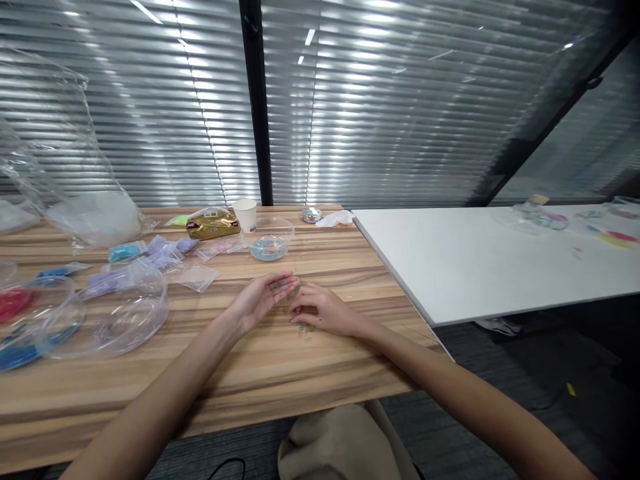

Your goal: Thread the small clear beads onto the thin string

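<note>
Far left, at your 9 o'clock: a large clear plastic bag (pixel 60 160) standing crumpled on the wooden table (pixel 310 373).

Below it: clear bowls (pixel 127 313), one holding red and blue beads (pixel 15 333); another looks bare.

At 11 o'clock: small zip bags (pixel 150 257) of blue and lilac beads, several lying loose and flat.

At 12 o'clock: a gold packet (pixel 213 223), a paper cup (pixel 245 215), and a small clear bowl with blue contents (pixel 269 243).

Centre: your left hand (pixel 263 297), palm turned up, fingers loosely cupped around something small and clear; what exactly, you cannot tell.

Just beside it: your right hand (pixel 323 312), palm down, fingertips drawn together over a few tiny pieces (pixel 304 331) on the wood, seemingly pinching one.

Progress, as a judgement: sorting looks under way, with some bowls filled and bags remaining.

At 2 o'clock: a white table (pixel 480 260) with scattered coloured bits at its far end.
</note>
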`<state>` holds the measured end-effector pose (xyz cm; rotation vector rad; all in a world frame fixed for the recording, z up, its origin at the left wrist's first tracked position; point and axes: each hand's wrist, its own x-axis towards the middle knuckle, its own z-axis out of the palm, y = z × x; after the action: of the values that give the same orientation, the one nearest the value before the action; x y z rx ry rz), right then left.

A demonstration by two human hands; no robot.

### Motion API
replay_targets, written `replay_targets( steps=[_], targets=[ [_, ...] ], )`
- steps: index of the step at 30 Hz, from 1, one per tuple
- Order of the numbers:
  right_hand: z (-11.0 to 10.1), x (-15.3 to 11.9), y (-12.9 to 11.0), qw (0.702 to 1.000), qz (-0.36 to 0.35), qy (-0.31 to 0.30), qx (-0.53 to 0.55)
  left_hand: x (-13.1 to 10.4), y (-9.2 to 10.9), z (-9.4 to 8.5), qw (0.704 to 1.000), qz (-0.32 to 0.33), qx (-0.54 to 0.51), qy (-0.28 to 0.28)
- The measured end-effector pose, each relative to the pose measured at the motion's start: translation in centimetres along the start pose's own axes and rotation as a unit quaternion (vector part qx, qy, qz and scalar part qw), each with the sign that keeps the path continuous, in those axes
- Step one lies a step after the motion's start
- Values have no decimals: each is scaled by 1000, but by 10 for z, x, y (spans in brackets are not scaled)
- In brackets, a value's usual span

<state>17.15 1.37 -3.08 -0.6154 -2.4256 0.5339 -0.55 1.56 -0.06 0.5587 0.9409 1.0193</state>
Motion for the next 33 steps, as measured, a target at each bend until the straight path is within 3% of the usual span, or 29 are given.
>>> replay_targets(
  steps=[15, 23, 26, 30, 33],
  targets=[
    [2, 3, 1, 1000, -20, -13, -15, -3, 1, 4, 1000, -11, 4, 11],
    [-2, 0, 3, 999, -12, -16, -29, 2, 0, -4, 1000, -1, 10, -9],
    [-6, -2, 4, 999, -5, 33, -19, 2, -2, -5, 999, -18, 25, -38],
    [-11, -3, 4, 992, 9, 125, -12, 1, -8, -3, 989, -62, 36, -132],
    [-10, -4, 5, 991, 9, 135, -24, 1, -12, -3, 980, -93, 10, -174]
  ],
)
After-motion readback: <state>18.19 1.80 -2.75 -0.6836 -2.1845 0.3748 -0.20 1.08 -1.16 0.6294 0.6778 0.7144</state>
